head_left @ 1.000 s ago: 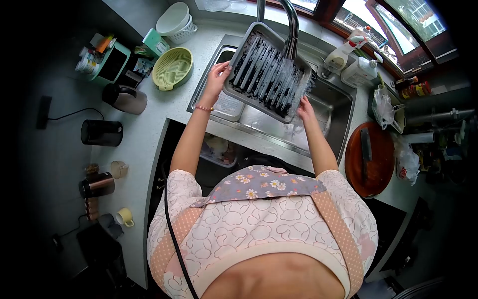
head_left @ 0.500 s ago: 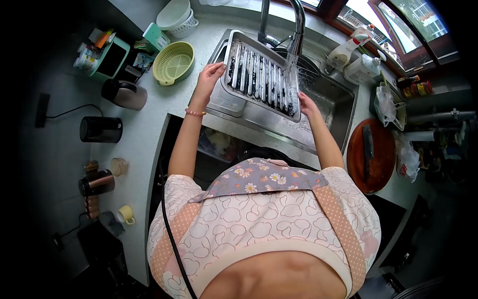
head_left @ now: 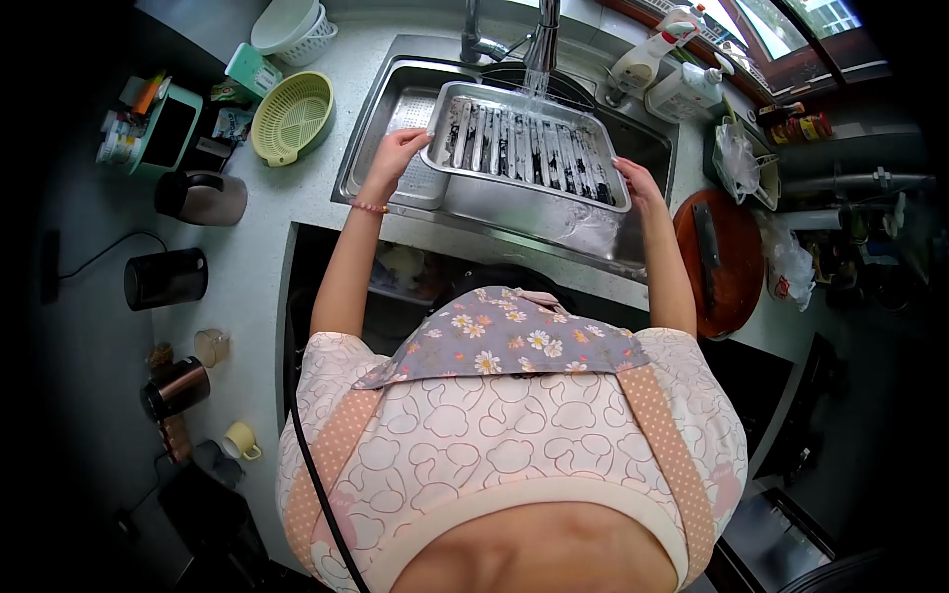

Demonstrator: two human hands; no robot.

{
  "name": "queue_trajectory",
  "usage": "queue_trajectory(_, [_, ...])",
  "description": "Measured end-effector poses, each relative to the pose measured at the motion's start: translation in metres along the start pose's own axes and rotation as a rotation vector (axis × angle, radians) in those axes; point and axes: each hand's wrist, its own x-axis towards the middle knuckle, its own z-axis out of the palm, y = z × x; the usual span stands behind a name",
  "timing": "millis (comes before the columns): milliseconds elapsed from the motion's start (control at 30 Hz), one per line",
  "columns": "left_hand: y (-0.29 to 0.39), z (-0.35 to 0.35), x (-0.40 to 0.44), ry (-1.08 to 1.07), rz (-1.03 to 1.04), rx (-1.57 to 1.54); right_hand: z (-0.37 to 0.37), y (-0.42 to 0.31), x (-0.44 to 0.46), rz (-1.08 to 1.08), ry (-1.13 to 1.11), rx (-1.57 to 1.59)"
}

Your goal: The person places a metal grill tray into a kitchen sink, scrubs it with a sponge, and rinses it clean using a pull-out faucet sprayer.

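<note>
A rectangular metal tray with raised ridges and black burnt-looking residue is held over the sink. My left hand grips its left edge, fingers closed at the rim. At the opposite edge, my right hand has its fingers closed on the rim. Water runs from the faucet onto the tray's far side. Behind the tray, a dark round pan sits partly hidden in the sink.
A green colander stands left of the sink, near a kettle. On the right, a knife lies on a round wooden cutting board. Spray and soap bottles line the window side.
The tray has levelled from a steeper slant, its right end coming up and the water now landing at its far edge. My view has shifted slightly to the right.
</note>
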Motion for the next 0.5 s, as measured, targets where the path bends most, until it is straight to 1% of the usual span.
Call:
queue_trajectory(67, [-0.022, 0.008, 0.014, -0.051, -0.054, 0.028, -0.015, -0.016, -0.009, -0.06, 0.078, -0.052])
queue_trajectory(133, [-0.042, 0.02, 0.032, -0.086, -0.11, 0.043, -0.029, -0.03, -0.015, -0.134, 0.108, -0.004])
queue_trajectory(200, [-0.057, 0.035, 0.047, -0.117, -0.164, 0.102, -0.036, -0.051, -0.029, -0.205, 0.142, -0.039])
queue_trajectory(233, [-0.059, 0.047, 0.05, -0.086, -0.153, 0.067, -0.036, -0.064, -0.038, -0.232, 0.141, -0.079])
queue_trajectory(300, [-0.086, 0.062, 0.08, -0.197, -0.237, -0.018, -0.032, -0.087, -0.058, -0.336, 0.199, -0.22])
queue_trajectory(333, [-0.081, 0.069, 0.084, -0.253, -0.277, -0.06, -0.032, -0.095, -0.063, -0.376, 0.23, -0.283])
queue_trajectory(367, [-0.076, 0.082, 0.087, -0.255, -0.352, -0.158, -0.03, -0.1, -0.065, -0.436, 0.264, -0.251])
queue_trajectory(467, [-0.069, 0.112, 0.099, -0.213, -0.445, -0.27, -0.017, -0.119, -0.084, -0.576, 0.235, -0.208])
queue_trajectory(500, [-0.066, 0.118, 0.103, -0.264, -0.403, -0.314, -0.014, -0.121, -0.086, -0.614, 0.246, -0.206])
